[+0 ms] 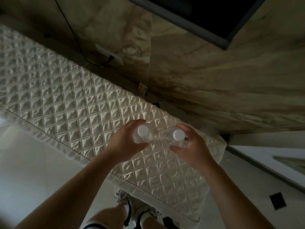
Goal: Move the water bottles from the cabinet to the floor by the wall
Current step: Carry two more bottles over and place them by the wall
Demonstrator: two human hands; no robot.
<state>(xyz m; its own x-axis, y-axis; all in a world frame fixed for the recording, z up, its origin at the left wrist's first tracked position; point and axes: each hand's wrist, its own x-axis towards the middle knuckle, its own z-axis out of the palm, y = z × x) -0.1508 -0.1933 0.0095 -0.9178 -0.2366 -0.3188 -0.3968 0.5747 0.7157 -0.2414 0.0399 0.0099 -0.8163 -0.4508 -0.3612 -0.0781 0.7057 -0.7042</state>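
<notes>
Water bottles, pair, clear with white caps. The left bottle [143,132] and right bottle [178,136] are held upright, nearly touching, at centre frame over a quilted cover [66,90].

Grip: the fingers of the left hand [123,141] and right hand [194,148] are curled round each bottle's shoulder, just under the cap.

Handling, as judged: keep both upright, carry them apart so they do not knock, and set them base first beside the wall [222,83].

Clearance: the cover lies close along the wall. Open floor [33,162] shows at lower left. The cover's stitched edge and the shoes [125,202] are near the feet, so step with care.
</notes>
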